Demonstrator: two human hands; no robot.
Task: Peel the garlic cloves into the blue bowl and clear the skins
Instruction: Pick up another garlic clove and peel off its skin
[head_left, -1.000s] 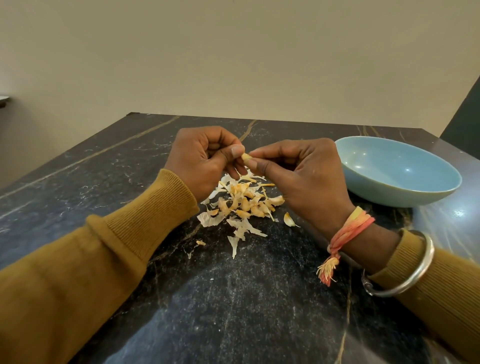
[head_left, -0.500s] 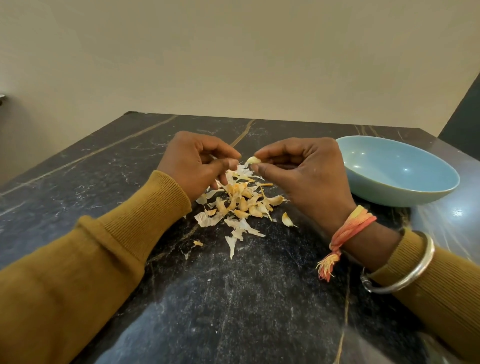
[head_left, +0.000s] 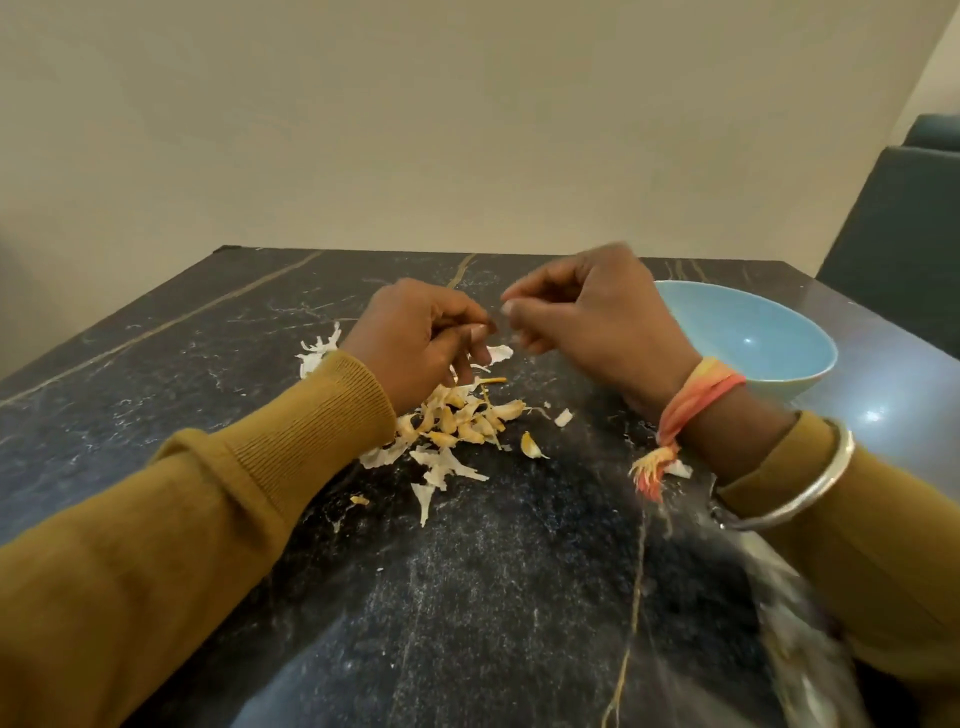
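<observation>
A heap of unpeeled garlic cloves and papery skins (head_left: 460, 418) lies on the dark marble table (head_left: 467, 597) under my wrists. One clove (head_left: 530, 445) sits apart, just right of the heap. My right hand (head_left: 597, 317) hovers above the heap, thumb and forefinger pinched on a small garlic clove that hardly shows. My left hand (head_left: 415, 338) is close beside it on the left with fingers curled and thumb against the forefinger; nothing shows between them. The blue bowl (head_left: 779, 374) stands right of my right hand, and its visible inside holds nothing.
More white skins (head_left: 317, 348) lie behind my left sleeve, and small flakes (head_left: 563, 417) are scattered near my right wrist. A dark chair (head_left: 904, 234) stands past the table's right edge. A plain wall closes off the far side.
My hands have come apart from the clove they worked together. The right hand lifted and drew slightly right, and the left dropped toward the heap. The camera has tilted upward.
</observation>
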